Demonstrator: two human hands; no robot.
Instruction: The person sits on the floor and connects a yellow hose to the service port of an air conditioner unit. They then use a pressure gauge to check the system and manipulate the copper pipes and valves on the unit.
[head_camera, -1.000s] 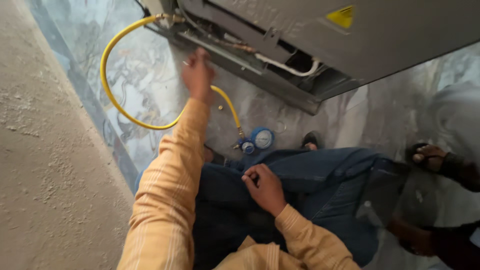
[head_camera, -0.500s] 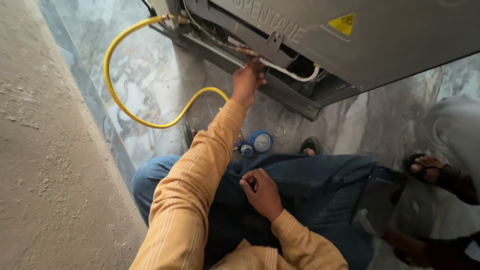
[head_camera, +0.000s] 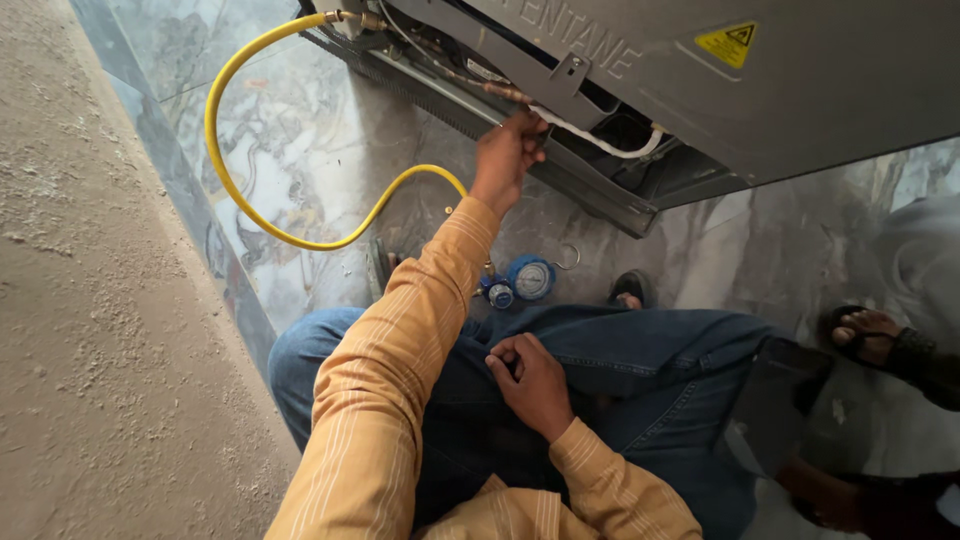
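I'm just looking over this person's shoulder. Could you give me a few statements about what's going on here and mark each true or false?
1. The left hand reaches up to the pipes at the grey appliance. True.
2. The right hand holds the yellow hose. False: it rests on the lap, on the blue jeans.
3. The hose is red. False: it is yellow.
4. A blue gauge lies on the marble floor near the knees. True.
5. A sandalled foot of another person shows at the right. True.

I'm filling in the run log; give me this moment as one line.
left hand: reaching up, touching white tube at grey appliance | right hand: resting on lap, holding nothing | yellow hose: looped on floor | blue gauge: on floor
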